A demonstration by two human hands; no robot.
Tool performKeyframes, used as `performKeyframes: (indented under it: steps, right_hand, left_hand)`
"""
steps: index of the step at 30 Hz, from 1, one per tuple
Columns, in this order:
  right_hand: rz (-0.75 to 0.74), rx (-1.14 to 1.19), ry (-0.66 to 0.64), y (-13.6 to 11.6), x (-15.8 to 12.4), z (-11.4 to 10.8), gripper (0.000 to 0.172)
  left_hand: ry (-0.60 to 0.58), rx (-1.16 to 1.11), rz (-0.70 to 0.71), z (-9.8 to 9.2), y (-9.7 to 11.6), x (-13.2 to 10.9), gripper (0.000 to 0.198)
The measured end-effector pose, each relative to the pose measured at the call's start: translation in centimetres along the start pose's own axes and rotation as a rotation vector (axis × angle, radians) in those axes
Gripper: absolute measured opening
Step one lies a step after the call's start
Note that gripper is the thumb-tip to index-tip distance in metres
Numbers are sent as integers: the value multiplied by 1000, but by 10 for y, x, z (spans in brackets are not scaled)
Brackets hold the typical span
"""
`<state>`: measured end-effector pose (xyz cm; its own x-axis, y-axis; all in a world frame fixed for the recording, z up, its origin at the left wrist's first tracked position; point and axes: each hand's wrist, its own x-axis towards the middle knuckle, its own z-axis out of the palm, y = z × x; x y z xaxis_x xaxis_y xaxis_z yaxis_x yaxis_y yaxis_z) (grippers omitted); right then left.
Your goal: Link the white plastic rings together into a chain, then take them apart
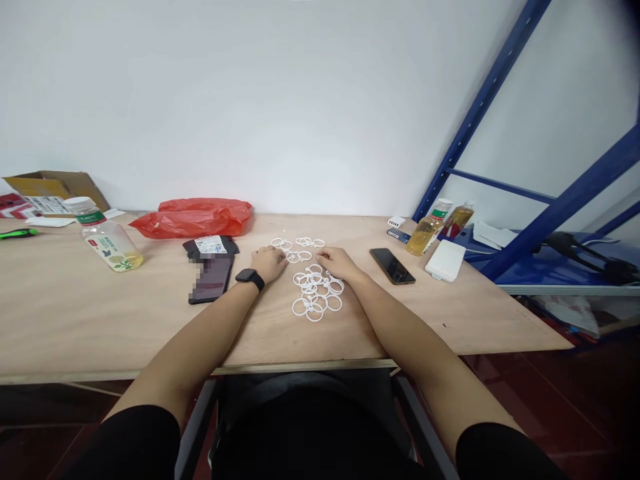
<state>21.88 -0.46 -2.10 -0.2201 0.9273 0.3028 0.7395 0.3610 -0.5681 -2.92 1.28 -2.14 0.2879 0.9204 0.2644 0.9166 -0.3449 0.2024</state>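
Observation:
Several thin white plastic rings with small clasps lie on the table between my forearms. Nearest me they form a loose, overlapping pile (318, 294). Farther back are a linked pair of white rings (298, 261), a left pair (281, 247) and a right group (310, 247). My left hand (269, 263), with a black watch (250, 278) at the wrist, rests with curled fingers closed at the linked pair's left edge. Just right of that pair, my right hand (336, 262) is closed in a pinch; whatever its fingertips hold is too small to make out.
Left stand a bottle (113, 243), red plastic bag (195, 219), dark packet (213, 267) and cardboard box (63, 190). Right are a phone (393, 266), white case (445, 260) and drink bottles (431, 228). A blue metal frame (480, 107) rises beyond the table's right end.

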Motion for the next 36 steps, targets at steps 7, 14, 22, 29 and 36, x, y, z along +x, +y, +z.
performKeyframes:
  steps: [7,14,22,29,36]
  right_hand:
    - [-147,-263,-84,-15,14,13,37]
    - [-83,-407,-158,-17,9,8,34]
    - [-10,-330,-138,-15,6,-3,30]
    - [-81,-275,-79,-15,3,-5,20]
    - [-142,317,63,-32,-3,4,21]
  left_hand:
    - [2,8,-5,3,5,1,43]
    - [18,31,15,-1,9,4,36]
    - [25,20,-78,-1,6,4,34]
    - [120,-87,4,-1,7,1,32]
    - [230,-228,351,-4,18,-4,51]
